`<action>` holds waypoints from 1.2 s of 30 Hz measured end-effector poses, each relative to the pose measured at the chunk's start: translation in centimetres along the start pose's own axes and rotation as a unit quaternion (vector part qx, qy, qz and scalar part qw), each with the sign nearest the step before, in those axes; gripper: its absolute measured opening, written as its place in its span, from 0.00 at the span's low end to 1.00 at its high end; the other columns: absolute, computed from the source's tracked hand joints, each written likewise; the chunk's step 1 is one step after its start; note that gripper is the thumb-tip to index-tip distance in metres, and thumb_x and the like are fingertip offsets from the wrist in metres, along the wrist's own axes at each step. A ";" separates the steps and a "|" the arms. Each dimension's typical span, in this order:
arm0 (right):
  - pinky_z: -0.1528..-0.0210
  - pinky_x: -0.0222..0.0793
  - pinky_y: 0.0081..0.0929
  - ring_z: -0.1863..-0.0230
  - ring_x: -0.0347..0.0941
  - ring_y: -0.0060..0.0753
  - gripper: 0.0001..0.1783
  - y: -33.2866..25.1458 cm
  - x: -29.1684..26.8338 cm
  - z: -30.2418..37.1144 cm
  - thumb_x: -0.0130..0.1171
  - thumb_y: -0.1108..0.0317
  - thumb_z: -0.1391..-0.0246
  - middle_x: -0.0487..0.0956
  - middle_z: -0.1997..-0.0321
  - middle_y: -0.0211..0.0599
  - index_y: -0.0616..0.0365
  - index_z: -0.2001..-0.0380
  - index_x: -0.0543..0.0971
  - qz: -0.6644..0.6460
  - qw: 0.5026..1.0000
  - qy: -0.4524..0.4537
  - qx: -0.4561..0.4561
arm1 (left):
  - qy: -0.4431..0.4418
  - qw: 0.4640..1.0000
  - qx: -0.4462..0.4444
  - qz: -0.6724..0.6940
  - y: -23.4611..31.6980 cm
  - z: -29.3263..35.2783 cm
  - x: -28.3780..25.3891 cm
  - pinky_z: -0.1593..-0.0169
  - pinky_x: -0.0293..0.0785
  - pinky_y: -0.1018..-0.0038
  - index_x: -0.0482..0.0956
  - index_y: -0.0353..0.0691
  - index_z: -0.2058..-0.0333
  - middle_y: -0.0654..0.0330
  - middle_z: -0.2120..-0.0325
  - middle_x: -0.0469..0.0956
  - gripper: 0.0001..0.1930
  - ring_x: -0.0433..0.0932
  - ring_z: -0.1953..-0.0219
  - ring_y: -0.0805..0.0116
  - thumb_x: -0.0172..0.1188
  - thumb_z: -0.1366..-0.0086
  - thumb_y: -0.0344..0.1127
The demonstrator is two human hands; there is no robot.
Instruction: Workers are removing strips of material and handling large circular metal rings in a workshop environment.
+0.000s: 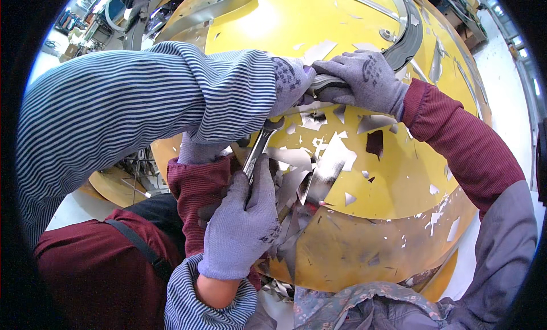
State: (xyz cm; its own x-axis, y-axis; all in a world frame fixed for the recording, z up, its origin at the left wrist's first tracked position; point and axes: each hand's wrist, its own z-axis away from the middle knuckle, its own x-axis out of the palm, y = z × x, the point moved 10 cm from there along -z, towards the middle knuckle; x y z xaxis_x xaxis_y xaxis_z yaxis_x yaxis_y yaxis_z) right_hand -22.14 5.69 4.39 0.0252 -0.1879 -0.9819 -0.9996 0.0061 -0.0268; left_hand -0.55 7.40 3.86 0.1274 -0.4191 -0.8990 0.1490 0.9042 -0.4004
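Note:
My right hand (364,79), in a grey knit glove and a maroon cuff, closes its fingers around a curved grey ribbed strip (327,82). A co-worker's gloved hand (288,82) in a striped sleeve meets the same strip on its left side. My left hand (194,150) sits under that striped arm (131,96); only the glove near its maroon cuff shows and its fingers are hidden. Close in front of it, the co-worker's other gloved hand (236,233) holds a metal open-end wrench (262,139), its jaws pointing up at the yellow surface.
A large rounded yellow surface (387,187) fills the middle, scattered with torn silvery flakes (336,153). A dark grey curved band (407,39) runs over its upper right. The co-worker's maroon-clothed body (102,261) is close at my left. Cluttered shelving (74,28) stands far left.

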 end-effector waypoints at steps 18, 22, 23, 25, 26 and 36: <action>0.58 0.73 0.42 0.60 0.80 0.44 0.27 0.2 0.3 -0.1 0.60 0.44 0.47 0.81 0.63 0.38 0.46 0.48 0.74 -0.006 1.000 -0.003 -0.002 | -0.047 0.848 0.068 -0.524 0.5 0.3 2.6 0.42 0.70 0.74 0.67 0.26 0.40 0.48 0.46 0.74 0.21 0.73 0.43 0.65 0.48 0.29 0.30; 0.58 0.74 0.42 0.60 0.80 0.44 0.27 0.0 0.4 -0.1 0.61 0.45 0.47 0.81 0.63 0.38 0.46 0.48 0.74 -0.009 1.000 -0.009 -0.005 | -0.053 0.734 0.073 -0.673 0.2 0.4 2.4 0.43 0.68 0.80 0.69 0.28 0.41 0.51 0.50 0.78 0.21 0.76 0.47 0.70 0.52 0.28 0.35; 0.58 0.74 0.42 0.60 0.80 0.44 0.27 0.1 0.5 -0.1 0.61 0.45 0.47 0.81 0.63 0.38 0.46 0.48 0.74 -0.009 1.000 -0.009 -0.005 | -0.060 0.725 0.081 -0.681 0.2 0.4 2.7 0.43 0.68 0.80 0.68 0.28 0.41 0.51 0.49 0.77 0.21 0.76 0.47 0.70 0.51 0.27 0.35; 0.58 0.74 0.42 0.60 0.80 0.44 0.27 0.1 0.3 0.1 0.61 0.45 0.48 0.81 0.63 0.37 0.46 0.48 0.74 -0.011 1.000 0.003 -0.010 | -0.072 0.705 0.099 -0.699 0.1 0.4 3.1 0.43 0.68 0.81 0.67 0.28 0.40 0.51 0.49 0.77 0.22 0.76 0.48 0.70 0.50 0.27 0.35; 0.58 0.74 0.42 0.60 0.80 0.44 0.27 0.1 0.3 0.1 0.61 0.45 0.48 0.81 0.63 0.37 0.46 0.48 0.74 -0.010 1.000 0.003 -0.009 | -0.078 0.695 0.107 -0.707 0.1 0.4 3.4 0.43 0.68 0.81 0.67 0.28 0.40 0.51 0.49 0.77 0.22 0.76 0.48 0.70 0.50 0.27 0.35; 0.59 0.74 0.42 0.61 0.80 0.43 0.27 0.1 0.2 -0.1 0.60 0.43 0.47 0.81 0.63 0.37 0.45 0.50 0.75 0.002 1.000 0.007 -0.009 | -0.022 0.989 -0.098 -0.109 -1.9 -0.4 0.8 0.46 0.71 0.80 0.67 0.29 0.41 0.50 0.52 0.77 0.21 0.77 0.50 0.67 0.49 0.31 0.29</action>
State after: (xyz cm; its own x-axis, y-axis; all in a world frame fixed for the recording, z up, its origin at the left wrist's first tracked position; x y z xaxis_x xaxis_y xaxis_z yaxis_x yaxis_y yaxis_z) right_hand -22.25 5.58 4.18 0.0215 -0.2021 -0.9791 -0.9997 -0.0111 -0.0197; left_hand -1.17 5.39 3.86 0.1573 -0.6050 -0.7806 -0.0145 0.7889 -0.6144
